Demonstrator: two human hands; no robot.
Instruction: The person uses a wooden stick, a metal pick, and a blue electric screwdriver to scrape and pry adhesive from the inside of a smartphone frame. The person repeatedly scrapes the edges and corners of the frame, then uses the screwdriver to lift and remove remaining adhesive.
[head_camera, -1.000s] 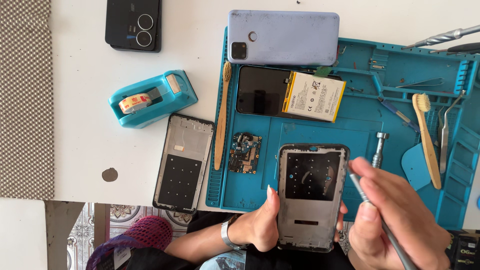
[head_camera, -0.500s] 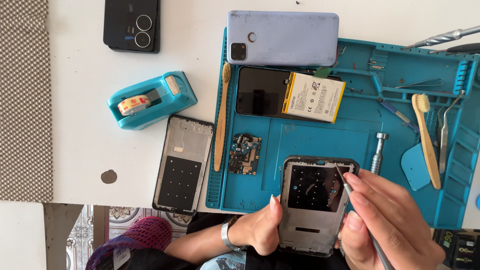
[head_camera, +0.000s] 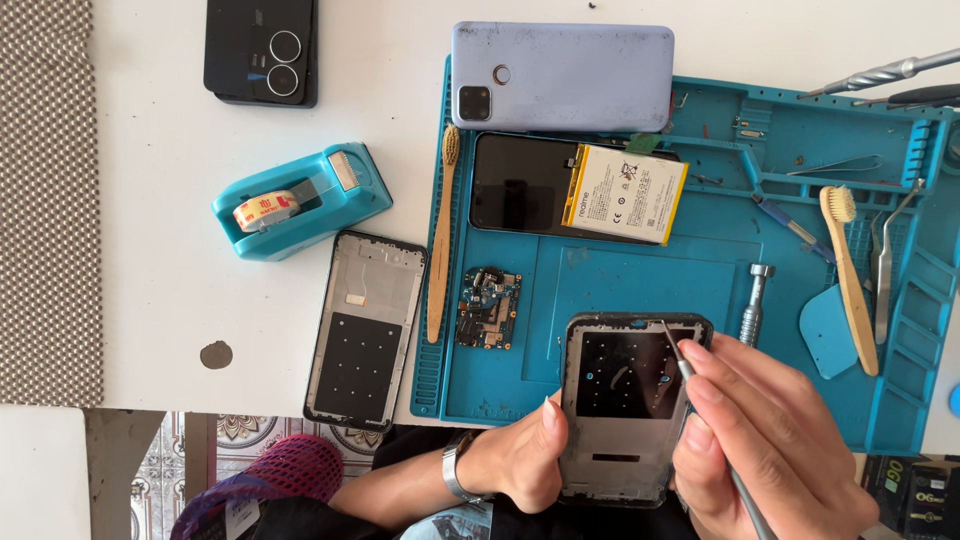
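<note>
While my left hand (head_camera: 520, 462) grips the opened phone frame (head_camera: 628, 405) by its left edge, fingers clamped round it at the near edge of the teal repair mat (head_camera: 640, 290), my right hand (head_camera: 770, 445) holds a thin metal pick (head_camera: 690, 375), fingers pinched together on its shaft, the tip resting at the frame's far right corner.

Head view, items in hand:
- Phone frame: dark inner plate facing up, held just above my lap, overlapping the mat's near rim.
- Pick: slanted, tip touching the frame's inner edge.

Head view, items about:
- Circuit board (head_camera: 488, 307), on the mat, left of the frame.
- Bamboo brush (head_camera: 442, 230), lying along the mat's left rim.
- Second bare frame (head_camera: 365, 330), on the white table (head_camera: 160, 300), left of the mat.
- Black screen with yellow-edged battery (head_camera: 625, 193) on it, far part of the mat.
- Lilac phone back (head_camera: 562, 77), farther still.
- Teal tape dispenser (head_camera: 300, 200), left.
- Black phone (head_camera: 262, 50), far left.
- Screwdriver (head_camera: 755, 300), second brush (head_camera: 850, 275), tweezers (head_camera: 885, 265), right.

Step, by my judgement: working at the frame's top corner. Next calls for a steady left grip and light, controlled pick pressure.
</note>
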